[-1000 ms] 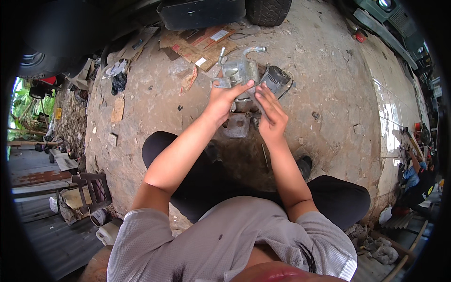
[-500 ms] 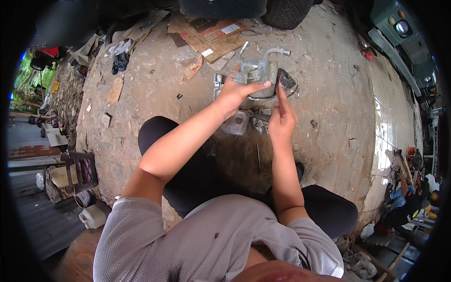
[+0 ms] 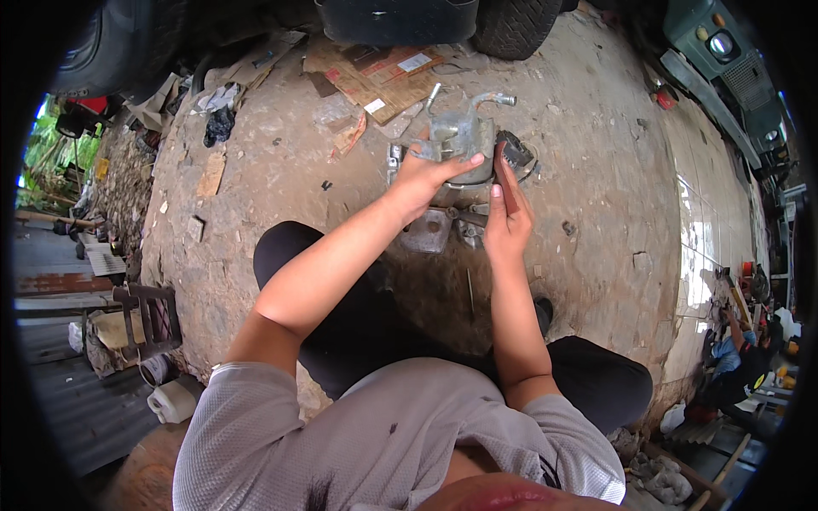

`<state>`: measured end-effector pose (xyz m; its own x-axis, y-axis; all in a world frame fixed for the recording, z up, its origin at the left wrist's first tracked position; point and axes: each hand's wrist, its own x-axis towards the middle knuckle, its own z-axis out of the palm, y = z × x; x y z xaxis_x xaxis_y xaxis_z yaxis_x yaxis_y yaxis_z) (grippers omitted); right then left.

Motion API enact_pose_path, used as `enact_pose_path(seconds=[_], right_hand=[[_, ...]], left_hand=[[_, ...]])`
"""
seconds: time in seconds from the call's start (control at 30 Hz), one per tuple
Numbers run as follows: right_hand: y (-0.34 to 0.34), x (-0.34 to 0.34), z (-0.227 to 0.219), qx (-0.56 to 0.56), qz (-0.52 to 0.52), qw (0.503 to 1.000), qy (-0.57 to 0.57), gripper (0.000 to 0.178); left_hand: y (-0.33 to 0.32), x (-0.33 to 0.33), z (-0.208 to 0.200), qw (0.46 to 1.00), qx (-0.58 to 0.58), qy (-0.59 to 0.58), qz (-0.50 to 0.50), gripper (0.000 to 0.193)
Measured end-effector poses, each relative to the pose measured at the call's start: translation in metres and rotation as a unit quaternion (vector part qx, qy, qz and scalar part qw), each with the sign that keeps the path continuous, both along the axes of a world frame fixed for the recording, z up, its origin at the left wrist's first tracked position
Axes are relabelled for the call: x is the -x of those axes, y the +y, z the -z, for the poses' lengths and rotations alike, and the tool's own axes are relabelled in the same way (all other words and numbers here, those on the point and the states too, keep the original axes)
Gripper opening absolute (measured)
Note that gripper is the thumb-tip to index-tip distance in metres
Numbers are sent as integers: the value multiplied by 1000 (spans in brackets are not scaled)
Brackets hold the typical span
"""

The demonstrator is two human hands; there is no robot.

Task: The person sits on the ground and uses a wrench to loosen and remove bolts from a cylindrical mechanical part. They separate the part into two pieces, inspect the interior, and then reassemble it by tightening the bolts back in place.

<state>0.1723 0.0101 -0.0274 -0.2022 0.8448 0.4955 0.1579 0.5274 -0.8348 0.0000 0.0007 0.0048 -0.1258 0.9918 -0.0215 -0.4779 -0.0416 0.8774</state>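
Observation:
My left hand [image 3: 419, 180] is closed round a grey cast-metal housing [image 3: 460, 134], its thumb along the near side. Two bent pipe stubs rise from the far side of this housing. In my right hand [image 3: 509, 228] is a flat reddish-brown strip that looks like sandpaper [image 3: 509, 192], pinched between thumb and fingers. The strip stands upright close to the housing's right end; whether they touch I cannot tell. Just beyond it lies a dark round part [image 3: 516, 152] on the floor. Below the housing rest a squarish metal piece [image 3: 426, 232] and another metal part [image 3: 470, 232].
Flattened cardboard [image 3: 388, 81] lies on the rough floor near a vehicle tyre [image 3: 515, 30]. A black plastic scrap [image 3: 219, 126] is at far left. A white jug [image 3: 173, 400] stands at near left. At the right, another person [image 3: 734, 353] is beside cluttered tools.
My right hand has turned and shifted slightly, so the strip's flat face now shows more. My left hand keeps its hold on the housing. The whole view has moved a little.

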Motion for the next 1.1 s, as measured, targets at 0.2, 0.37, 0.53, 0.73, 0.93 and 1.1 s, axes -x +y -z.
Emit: enact_pose_path(seconds=[0.2,0.37,0.53,0.73,0.93,1.1], right_hand=[[13,-13,46,200,-81,956,199,57],[15,-23,43,282,-129,905,292,64],[7,-10,30,264,-137,891,342,66],[19,-20,29,175,-25,969,173,49],[-2,-12,-4,41,9,999,24,40],[9,-13,29,113,20,990,81,42]], left_hand=[[-10,-3,11,998,18,8,52,96],[-8,2,-10,992,4,77,102,100],[-4,1,-7,986,54,-6,156,86],[-3,-2,-8,982,63,-52,169,63],[1,-5,-6,994,44,-46,88,66],[-5,8,-6,977,24,-134,167,86]])
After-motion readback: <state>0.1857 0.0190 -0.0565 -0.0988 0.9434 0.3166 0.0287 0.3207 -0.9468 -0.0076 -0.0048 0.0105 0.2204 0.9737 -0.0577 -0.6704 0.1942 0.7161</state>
